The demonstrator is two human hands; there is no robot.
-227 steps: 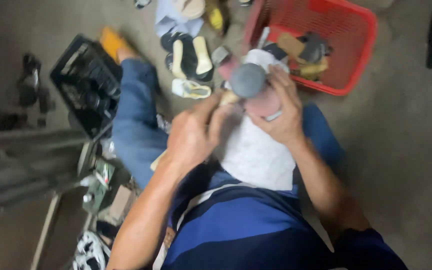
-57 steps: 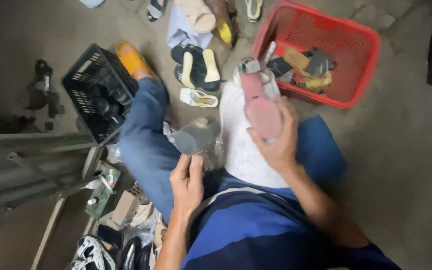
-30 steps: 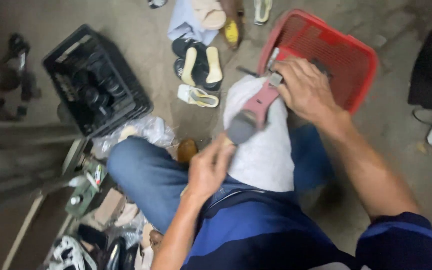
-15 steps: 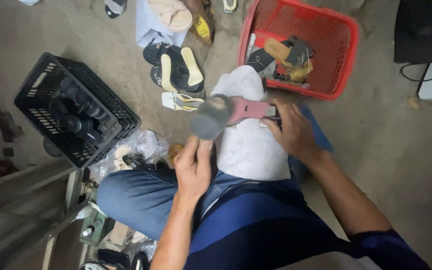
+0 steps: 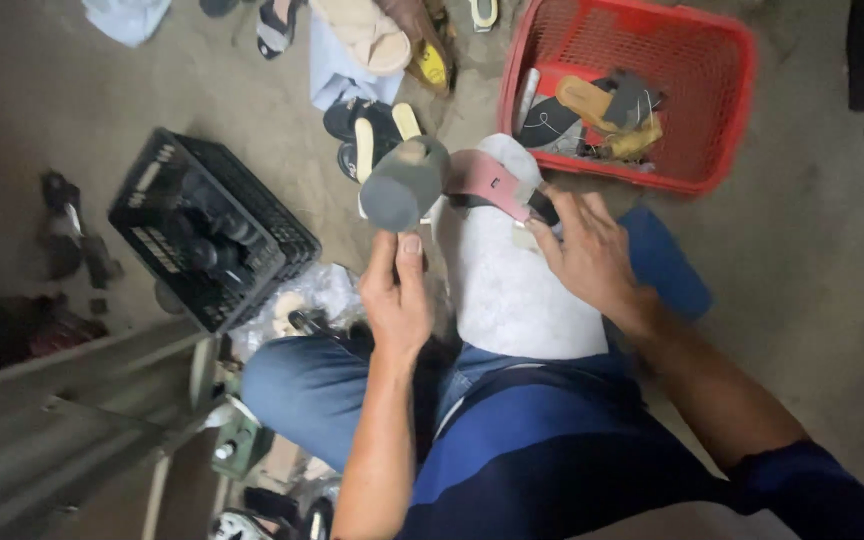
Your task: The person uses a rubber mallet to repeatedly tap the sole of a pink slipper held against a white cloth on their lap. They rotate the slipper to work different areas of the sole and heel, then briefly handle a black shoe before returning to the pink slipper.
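A pink shoe sole (image 5: 482, 178) with a thick grey rounded heel piece (image 5: 402, 185) is held above a white cloth (image 5: 512, 300) draped over my lap. My right hand (image 5: 582, 255) grips the pink end of the sole from the right. My left hand (image 5: 397, 300) reaches up from below, its thumb and fingertips pinched on the underside of the grey heel piece. Both hands hold the same shoe, which lies roughly level, heel to the left.
A red plastic basket (image 5: 727, 60) with soles and shoe scraps sits at the upper right. A black crate (image 5: 152, 200) stands on the left. Several sandals (image 5: 372, 130) lie on the concrete floor ahead. Metal frame parts (image 5: 62, 400) are at the lower left.
The camera has shifted, so the shoe sits nearer the frame's middle. My left hand has slid up under the grey heel; my right hand keeps its grip on the pink sole.
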